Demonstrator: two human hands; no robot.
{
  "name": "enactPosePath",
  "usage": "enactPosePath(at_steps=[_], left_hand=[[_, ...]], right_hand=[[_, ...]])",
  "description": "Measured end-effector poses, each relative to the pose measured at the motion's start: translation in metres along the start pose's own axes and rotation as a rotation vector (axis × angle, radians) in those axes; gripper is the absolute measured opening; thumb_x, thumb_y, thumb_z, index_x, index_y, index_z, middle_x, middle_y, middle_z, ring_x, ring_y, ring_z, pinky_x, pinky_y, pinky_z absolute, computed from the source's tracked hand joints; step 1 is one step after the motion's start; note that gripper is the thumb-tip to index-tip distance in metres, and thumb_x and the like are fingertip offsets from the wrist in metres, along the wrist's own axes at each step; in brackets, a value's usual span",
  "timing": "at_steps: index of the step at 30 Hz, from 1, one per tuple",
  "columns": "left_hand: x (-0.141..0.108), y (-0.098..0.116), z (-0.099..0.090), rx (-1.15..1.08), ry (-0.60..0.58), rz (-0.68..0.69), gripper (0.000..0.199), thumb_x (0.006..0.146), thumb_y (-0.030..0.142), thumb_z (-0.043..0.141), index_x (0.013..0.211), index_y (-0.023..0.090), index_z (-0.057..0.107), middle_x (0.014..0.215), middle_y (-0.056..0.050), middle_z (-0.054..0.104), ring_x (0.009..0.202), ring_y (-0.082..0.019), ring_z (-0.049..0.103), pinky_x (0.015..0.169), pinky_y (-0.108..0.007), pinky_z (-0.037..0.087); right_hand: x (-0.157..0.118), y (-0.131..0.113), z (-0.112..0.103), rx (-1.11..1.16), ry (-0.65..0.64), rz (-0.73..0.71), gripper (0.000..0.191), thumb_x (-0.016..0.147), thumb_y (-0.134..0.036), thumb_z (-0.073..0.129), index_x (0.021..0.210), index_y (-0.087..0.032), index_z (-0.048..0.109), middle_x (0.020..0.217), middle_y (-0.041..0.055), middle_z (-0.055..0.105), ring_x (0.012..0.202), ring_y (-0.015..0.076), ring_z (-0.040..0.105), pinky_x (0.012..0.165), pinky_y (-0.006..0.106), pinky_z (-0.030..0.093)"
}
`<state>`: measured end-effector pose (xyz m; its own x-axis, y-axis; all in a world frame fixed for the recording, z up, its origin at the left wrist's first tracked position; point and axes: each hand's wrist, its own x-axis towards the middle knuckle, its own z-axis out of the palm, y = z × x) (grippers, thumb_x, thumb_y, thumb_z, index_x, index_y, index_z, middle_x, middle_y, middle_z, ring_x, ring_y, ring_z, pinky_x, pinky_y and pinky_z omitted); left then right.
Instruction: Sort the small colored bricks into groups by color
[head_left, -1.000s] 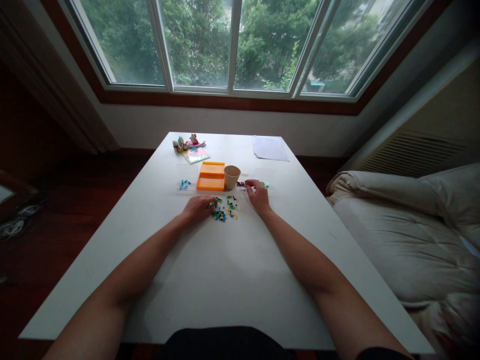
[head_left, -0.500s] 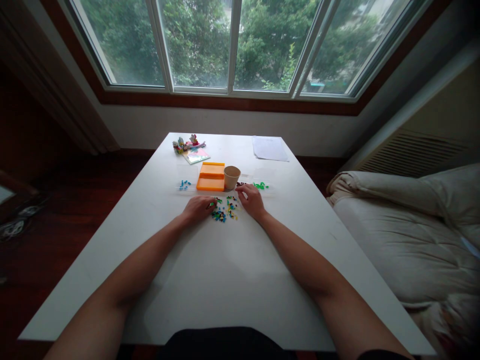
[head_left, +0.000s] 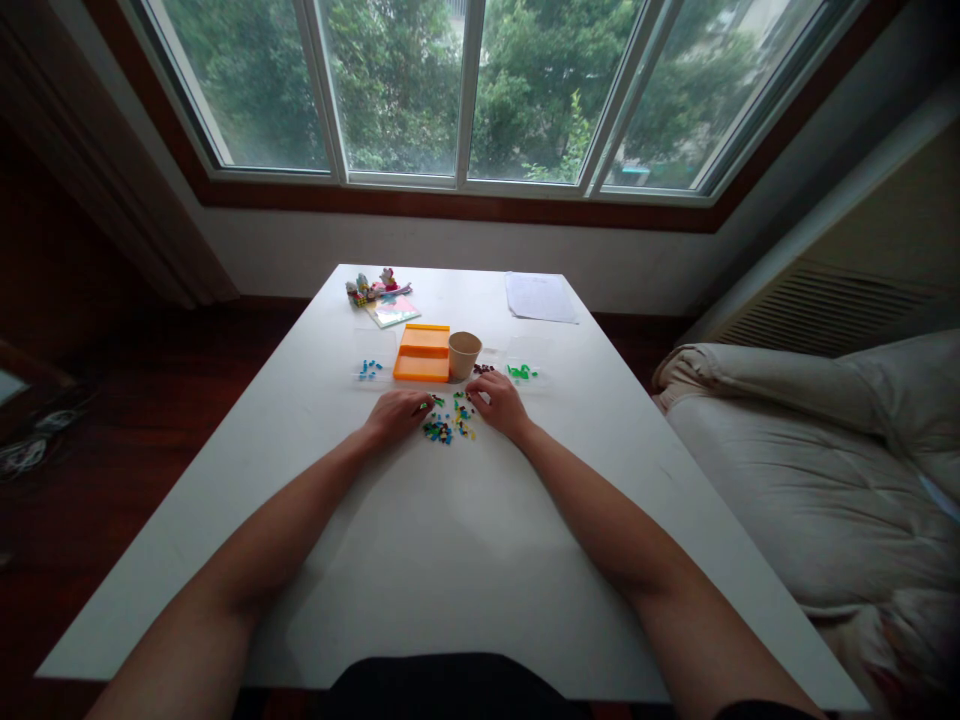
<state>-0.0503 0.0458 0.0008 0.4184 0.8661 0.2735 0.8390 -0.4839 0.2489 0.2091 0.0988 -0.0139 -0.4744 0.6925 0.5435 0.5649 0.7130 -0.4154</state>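
Small colourful pieces [head_left: 438, 432] in green, blue, yellow and dark brown lie loose on the table between my hands. My left hand [head_left: 396, 416] rests at the left side of this pile, fingers curled together; whatever they hold is too small to tell. My right hand [head_left: 498, 402] is at the pile's right edge, its fingertips drawn together over the pieces, and I cannot make out what is in them. Just beyond the right fingers are dark brown pieces [head_left: 484, 369]. Green pieces [head_left: 519, 372] are grouped further right, and blue pieces [head_left: 369, 369] in a clear tray at left.
Behind the pile stand an open orange case [head_left: 421, 369] and a tan cup [head_left: 464, 356]. At the back of the white table [head_left: 450, 560] are small colourful figures [head_left: 373, 288], a pale card [head_left: 393, 311] and paper sheets [head_left: 538, 297]. A cushioned sofa [head_left: 780, 480] is on the right.
My right hand has shifted slightly left and its fingertips have come down to the pile, away from the brown pieces. My left hand has hardly moved.
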Motion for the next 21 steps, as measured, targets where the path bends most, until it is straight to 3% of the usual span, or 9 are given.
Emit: enactPosePath(at_steps=[6,13,21], left_hand=[[0.000,-0.008,-0.001,-0.030,0.061,-0.051,0.023,0.097,0.033,0.050,0.101,0.024,0.071,0.099,-0.005,0.074,0.088,-0.019,0.066,0.077,-0.028,0.046],[0.000,-0.022,-0.004,-0.071,0.196,-0.227,0.023,0.096,0.031,0.049,0.099,0.022,0.070,0.095,-0.006,0.073,0.086,-0.021,0.065,0.076,-0.029,0.045],[0.000,-0.044,-0.005,-0.101,0.317,-0.464,0.025,0.094,0.035,0.050,0.104,0.022,0.069,0.076,-0.002,0.067,0.069,-0.017,0.060,0.068,-0.027,0.041]], right_hand=[[-0.001,0.000,0.004,-0.016,-0.080,-0.065,0.013,0.081,-0.015,0.061,0.087,-0.023,0.071,0.088,0.0044,0.067,0.088,0.0230,0.056,0.086,0.037,0.042],[-0.001,-0.001,0.005,-0.003,-0.093,-0.075,0.013,0.083,-0.016,0.061,0.088,-0.023,0.071,0.088,0.0040,0.068,0.089,0.0226,0.057,0.086,0.037,0.042],[0.000,-0.005,0.003,-0.009,-0.122,-0.075,0.014,0.085,-0.016,0.062,0.092,-0.023,0.072,0.088,0.0048,0.069,0.088,0.0225,0.058,0.085,0.036,0.043]])
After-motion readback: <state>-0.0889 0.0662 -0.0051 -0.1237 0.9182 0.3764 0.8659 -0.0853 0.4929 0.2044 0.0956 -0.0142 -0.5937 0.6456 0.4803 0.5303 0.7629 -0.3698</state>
